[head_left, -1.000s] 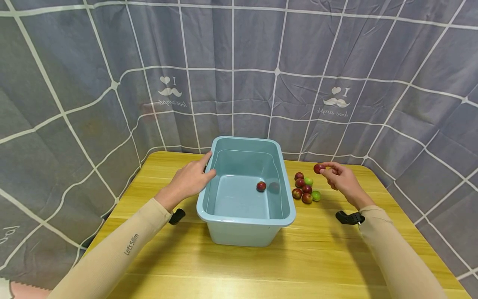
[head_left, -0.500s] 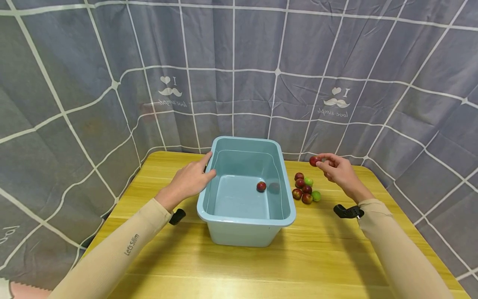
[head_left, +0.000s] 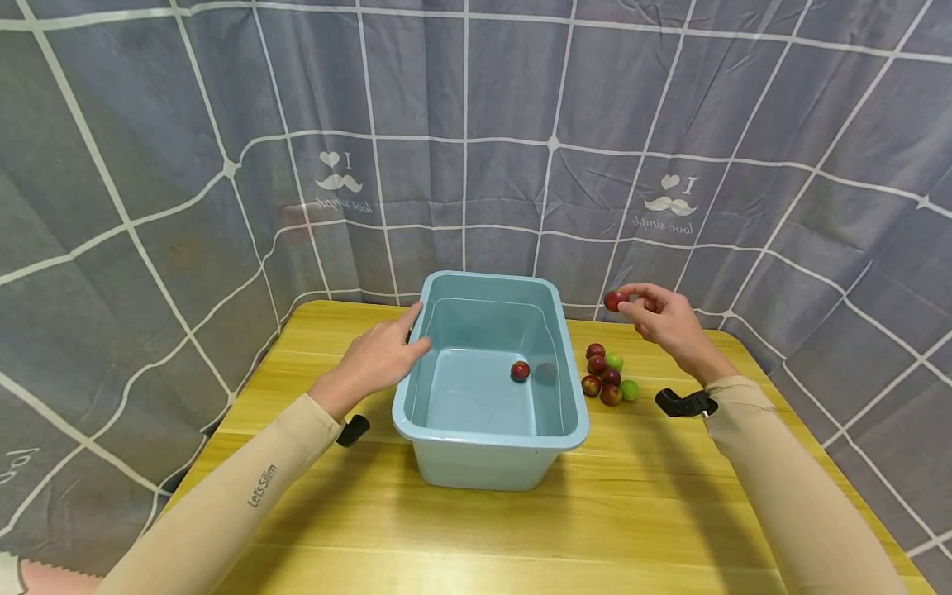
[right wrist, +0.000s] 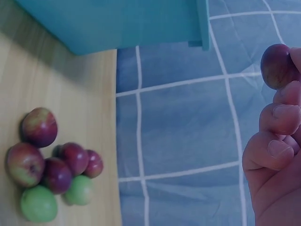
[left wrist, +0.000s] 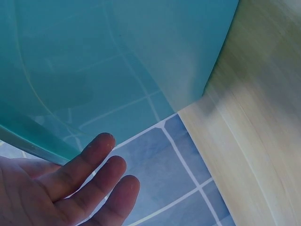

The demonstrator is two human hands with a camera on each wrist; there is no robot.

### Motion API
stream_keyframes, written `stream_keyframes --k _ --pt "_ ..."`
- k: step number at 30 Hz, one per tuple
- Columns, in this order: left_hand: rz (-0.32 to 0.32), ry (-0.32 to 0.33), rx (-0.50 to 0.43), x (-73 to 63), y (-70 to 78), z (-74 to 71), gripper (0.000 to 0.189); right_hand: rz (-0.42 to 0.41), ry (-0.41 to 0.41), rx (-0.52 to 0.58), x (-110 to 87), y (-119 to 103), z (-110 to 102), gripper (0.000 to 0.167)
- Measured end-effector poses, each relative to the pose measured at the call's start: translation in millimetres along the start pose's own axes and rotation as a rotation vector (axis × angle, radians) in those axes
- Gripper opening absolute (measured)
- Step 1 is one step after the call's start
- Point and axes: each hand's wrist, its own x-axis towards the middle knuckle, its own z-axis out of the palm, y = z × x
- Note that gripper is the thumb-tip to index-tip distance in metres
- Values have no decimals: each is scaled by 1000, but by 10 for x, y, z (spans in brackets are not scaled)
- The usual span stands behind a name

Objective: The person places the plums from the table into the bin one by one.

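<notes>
In the head view my left hand [head_left: 378, 355] rests on the left rim of a light blue plastic tub [head_left: 491, 442]. Its thumb lies over the rim, and the left wrist view shows three fingers [left wrist: 123, 195] extended outside the wall. To the right of the tub, my right hand [head_left: 669, 326] pinches a dark red plum [head_left: 616, 301] between thumb and fingertips, raised above the table. Inside the tub, one red plum [head_left: 520, 371] lies on the floor near the right wall. Several red plums [right wrist: 57, 175] and two green fruits [right wrist: 39, 204] sit clustered beside the tub.
A yellowish wooden table [head_left: 416, 545] bears everything. Grey curtain [head_left: 506, 190] with white grid lines hangs behind it and along both sides. Black straps with attachments [head_left: 686, 403] sit at the wrists.
My right hand has moved left and upward with the plum, closer to the tub's far right corner. The left hand, the tub and the fruit cluster have stayed put.
</notes>
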Motion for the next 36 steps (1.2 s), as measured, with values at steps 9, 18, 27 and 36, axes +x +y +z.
stream_keyframes --k 9,18,27,36 --pt "1 -5 -6 8 -5 0 75 -46 -21 -33 90 -269 75 41" --pt "14 13 10 11 -8 8 75 -99 -58 -68 194 -496 171 40" --pt "7 6 11 1 -15 11 75 -133 -92 -109 278 -672 273 37" --pt "3 10 15 11 -11 5 75 -151 -120 -115 393 -774 395 35"
